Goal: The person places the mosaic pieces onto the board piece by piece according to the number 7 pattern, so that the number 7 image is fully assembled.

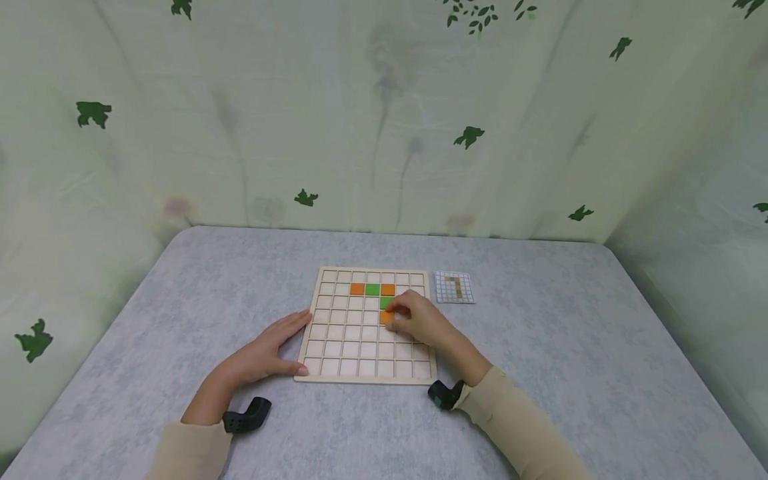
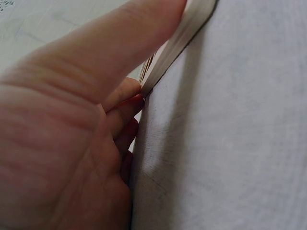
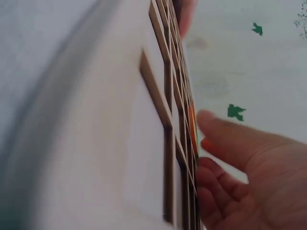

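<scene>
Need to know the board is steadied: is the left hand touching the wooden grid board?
Touching. The left wrist view shows the left hand with thumb and fingertips against the edge of the board; the head view agrees.

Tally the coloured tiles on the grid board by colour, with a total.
Orange tiles: 3 (first at)
Green tiles: 2 (first at)
Total: 5 showing on the wooden grid board; the right hand may hide others.
</scene>
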{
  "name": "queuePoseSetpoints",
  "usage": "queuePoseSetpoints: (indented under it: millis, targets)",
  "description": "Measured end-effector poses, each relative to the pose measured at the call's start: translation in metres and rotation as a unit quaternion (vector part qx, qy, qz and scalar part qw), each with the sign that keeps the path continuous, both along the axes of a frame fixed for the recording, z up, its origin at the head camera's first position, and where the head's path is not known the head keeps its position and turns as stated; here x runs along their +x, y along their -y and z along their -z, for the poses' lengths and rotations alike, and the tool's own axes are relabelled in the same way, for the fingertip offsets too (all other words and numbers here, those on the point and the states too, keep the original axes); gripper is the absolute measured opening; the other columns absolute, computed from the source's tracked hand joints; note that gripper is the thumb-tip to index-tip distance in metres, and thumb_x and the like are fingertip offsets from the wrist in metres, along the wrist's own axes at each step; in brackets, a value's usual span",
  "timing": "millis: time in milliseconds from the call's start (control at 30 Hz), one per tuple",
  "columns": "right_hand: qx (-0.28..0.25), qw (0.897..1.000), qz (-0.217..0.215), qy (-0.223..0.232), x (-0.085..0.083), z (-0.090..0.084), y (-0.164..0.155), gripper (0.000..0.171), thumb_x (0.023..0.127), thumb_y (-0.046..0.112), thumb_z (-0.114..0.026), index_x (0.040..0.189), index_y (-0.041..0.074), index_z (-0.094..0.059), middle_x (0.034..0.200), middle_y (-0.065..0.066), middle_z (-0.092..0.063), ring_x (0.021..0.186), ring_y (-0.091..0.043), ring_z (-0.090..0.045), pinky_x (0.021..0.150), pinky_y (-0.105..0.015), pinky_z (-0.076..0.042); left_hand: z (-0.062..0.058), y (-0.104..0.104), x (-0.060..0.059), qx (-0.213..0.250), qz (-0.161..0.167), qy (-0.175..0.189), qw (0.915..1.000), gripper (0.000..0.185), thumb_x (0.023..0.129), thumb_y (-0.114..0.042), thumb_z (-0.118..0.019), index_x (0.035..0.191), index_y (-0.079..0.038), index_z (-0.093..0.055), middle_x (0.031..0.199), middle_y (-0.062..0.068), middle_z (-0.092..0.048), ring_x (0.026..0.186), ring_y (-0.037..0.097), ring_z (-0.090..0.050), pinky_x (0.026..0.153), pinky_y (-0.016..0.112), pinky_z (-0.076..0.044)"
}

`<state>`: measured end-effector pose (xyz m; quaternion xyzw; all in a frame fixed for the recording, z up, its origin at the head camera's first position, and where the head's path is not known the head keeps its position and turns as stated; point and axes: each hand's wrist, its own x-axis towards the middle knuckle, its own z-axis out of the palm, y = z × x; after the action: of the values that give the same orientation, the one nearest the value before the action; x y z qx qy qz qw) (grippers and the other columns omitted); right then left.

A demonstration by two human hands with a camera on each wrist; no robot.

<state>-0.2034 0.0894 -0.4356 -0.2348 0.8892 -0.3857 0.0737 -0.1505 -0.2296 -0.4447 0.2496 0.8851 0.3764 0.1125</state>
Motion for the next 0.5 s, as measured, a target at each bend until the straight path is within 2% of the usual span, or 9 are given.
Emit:
queuePoseSetpoints:
  millis: [167, 300, 500]
  targets:
    - [-0.042, 0.999, 0.012, 0.024, 0.003, -0.01, -0.012, 0.037, 0.08, 0.017, -0.069, 0.115, 0.009, -0.059, 0.106, -0.003, -0.056, 0.093, -0.016, -0.051, 0.08, -0.031, -0.042, 0.001, 0.0, -0.001, 0.002, 0.0, 0.006, 1.0, 0.098, 0.069, -0.041, -0.075, 0.142, -0.003, -0.023, 0.146, 0.016, -0.018, 0.132, 0.037, -0.01, 0.098, 0.057, -0.013]
    - [-0.063, 0.998, 0.015, -0.012, 0.011, -0.022, -0.029, 0.043, 0.081, 0.019, -0.068, 0.119, 0.005, -0.055, 0.113, -0.009, -0.056, 0.1, -0.023, -0.051, 0.084, -0.036, -0.042, 0.002, 0.001, -0.002, -0.003, 0.003, -0.003, 1.0, 0.096, 0.07, -0.041, -0.074, 0.142, -0.001, -0.024, 0.145, 0.018, -0.019, 0.131, 0.038, -0.01, 0.098, 0.058, -0.013]
    - [-0.037, 0.996, 0.047, -0.068, 0.033, -0.03, -0.063, 0.046, 0.079, 0.025, -0.069, 0.12, 0.008, -0.055, 0.113, -0.003, -0.055, 0.1, -0.022, -0.051, 0.085, -0.041, -0.042, 0.002, 0.001, -0.001, -0.004, 0.001, 0.0, 1.0, 0.097, 0.069, -0.042, -0.074, 0.142, -0.002, -0.024, 0.145, 0.018, -0.019, 0.131, 0.038, -0.01, 0.098, 0.057, -0.013]
